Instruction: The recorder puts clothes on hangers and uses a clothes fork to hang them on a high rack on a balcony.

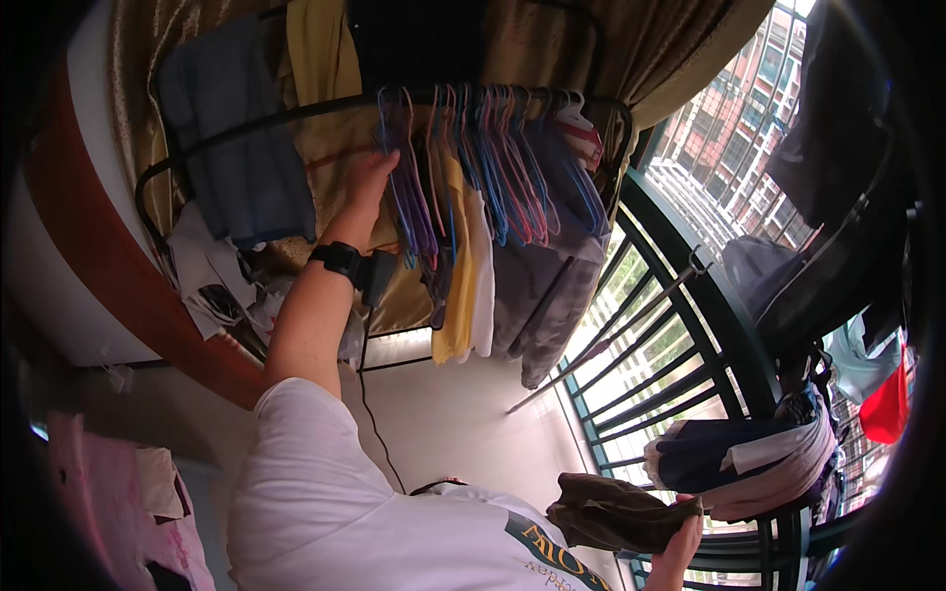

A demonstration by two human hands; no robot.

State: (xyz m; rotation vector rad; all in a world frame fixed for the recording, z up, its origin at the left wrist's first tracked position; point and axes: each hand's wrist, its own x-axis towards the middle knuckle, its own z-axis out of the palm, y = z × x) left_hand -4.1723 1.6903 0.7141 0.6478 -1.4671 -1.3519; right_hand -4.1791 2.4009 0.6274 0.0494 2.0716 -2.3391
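Note:
A rounded black metal rack bar crosses the upper picture, with several blue, pink and purple hangers on it. My left hand, below a black wristband, is at the leftmost hangers, its thumb beside a blue one; whether its fingers close on anything is unclear. A yellow garment and grey clothes hang lower among the hangers. At the lower right, my right hand grips a bunched dark brown cloth garment, held out in front of the barred window.
A blue-grey garment drapes over the rack's left part. A metal pole leans against the dark green window railing. More laundry hangs at the right. A black cable trails down to the floor.

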